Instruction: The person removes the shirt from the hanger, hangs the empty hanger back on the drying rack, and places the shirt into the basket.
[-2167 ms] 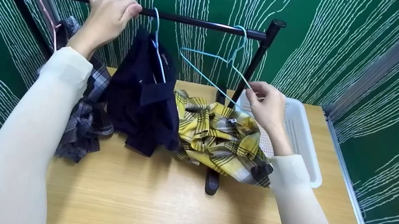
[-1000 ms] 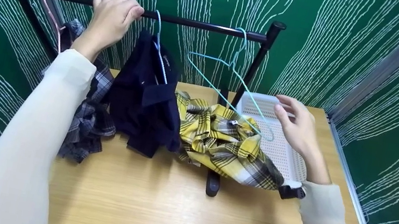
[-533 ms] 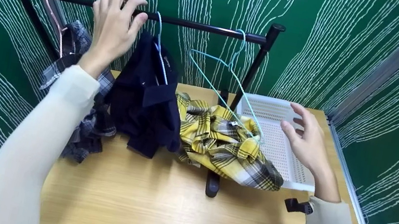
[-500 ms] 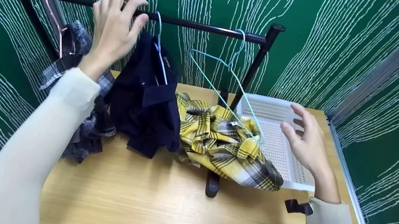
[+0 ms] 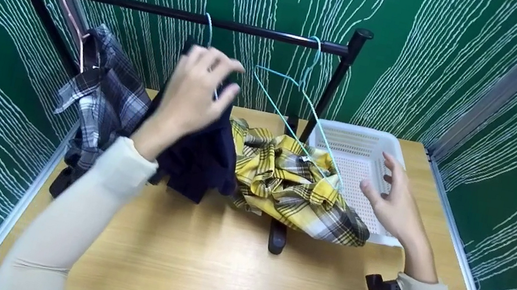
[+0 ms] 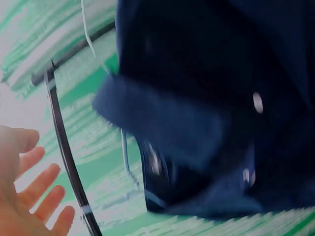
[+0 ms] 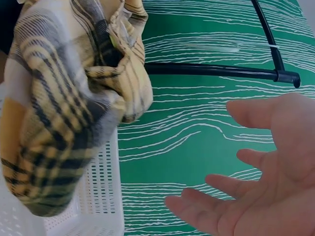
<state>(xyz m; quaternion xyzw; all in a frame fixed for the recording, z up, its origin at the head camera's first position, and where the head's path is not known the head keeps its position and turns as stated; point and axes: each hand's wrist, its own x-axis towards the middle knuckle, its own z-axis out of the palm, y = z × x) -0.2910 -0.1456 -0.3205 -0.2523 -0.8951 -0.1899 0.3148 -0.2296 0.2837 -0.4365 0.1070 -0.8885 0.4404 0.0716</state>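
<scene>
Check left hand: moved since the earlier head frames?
Yes: in the head view, the left hand has left the black rail, moving down and rightward, now in front of the navy garment.

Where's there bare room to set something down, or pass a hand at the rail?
Set-down: near tabletop, between the sleeves, before the rack foot. Hand: along the rail, between middle blue hanger and right blue hanger. Crowded in head view: the navy garment behind the left hand, and the near-left corner of the basket behind the yellow garment.
</scene>
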